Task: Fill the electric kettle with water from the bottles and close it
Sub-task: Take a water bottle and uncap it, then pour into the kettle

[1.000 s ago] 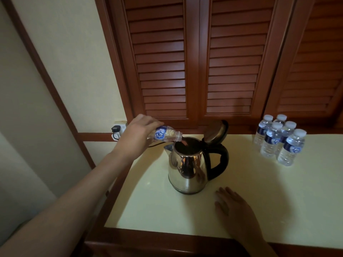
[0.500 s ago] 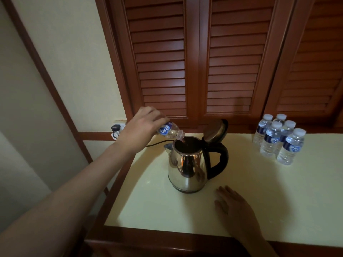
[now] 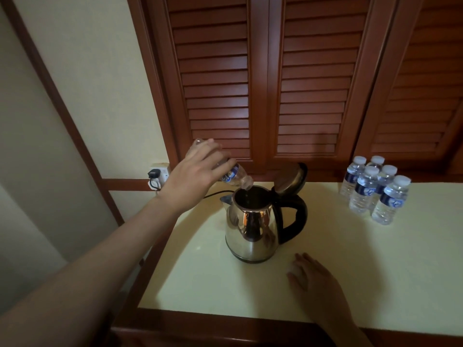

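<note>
A shiny steel electric kettle (image 3: 251, 227) with a black handle stands on the cream tabletop (image 3: 375, 271), its lid (image 3: 290, 177) hinged up and open. My left hand (image 3: 194, 179) grips a small clear water bottle (image 3: 235, 176) with a blue label. The bottle is tipped steeply, neck down over the kettle's mouth and base raised behind my fingers. My right hand (image 3: 318, 289) lies flat on the table, just in front and to the right of the kettle, holding nothing.
Several capped water bottles (image 3: 375, 190) stand grouped at the table's back right. A wall socket with a plug (image 3: 156, 175) sits left of the kettle, its cord running behind. Louvred wooden doors (image 3: 275, 83) rise behind the table. The table's wooden front edge (image 3: 225, 329) is near me.
My left hand has tipped the bottle more steeply, raising its base higher above the kettle. My right hand and the kettle have stayed put.
</note>
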`<act>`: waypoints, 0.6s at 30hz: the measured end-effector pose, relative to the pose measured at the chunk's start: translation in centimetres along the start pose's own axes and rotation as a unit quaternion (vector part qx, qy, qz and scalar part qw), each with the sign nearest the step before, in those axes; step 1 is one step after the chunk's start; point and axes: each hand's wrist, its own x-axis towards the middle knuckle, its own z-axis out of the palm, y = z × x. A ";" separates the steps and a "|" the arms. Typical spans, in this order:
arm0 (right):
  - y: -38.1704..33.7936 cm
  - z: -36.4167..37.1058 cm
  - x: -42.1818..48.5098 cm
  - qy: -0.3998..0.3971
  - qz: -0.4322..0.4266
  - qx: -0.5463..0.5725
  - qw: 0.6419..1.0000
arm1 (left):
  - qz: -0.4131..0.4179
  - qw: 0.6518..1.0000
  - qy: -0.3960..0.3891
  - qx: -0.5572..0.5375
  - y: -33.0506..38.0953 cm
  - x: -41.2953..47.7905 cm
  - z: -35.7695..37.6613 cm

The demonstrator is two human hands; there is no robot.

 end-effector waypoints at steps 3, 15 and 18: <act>0.1 0.2 0.0 0.017 -0.007 0.009 1.000 | -0.092 0.995 0.045 -0.006 0.8 -1.1 -0.2; -0.2 -0.5 -0.3 0.079 -0.065 -0.044 0.994 | -0.511 0.796 0.083 -0.313 11.1 -9.8 0.8; -1.7 -1.3 -0.7 0.070 -0.046 -0.017 0.996 | -0.562 0.742 0.067 -0.359 14.0 -11.7 1.3</act>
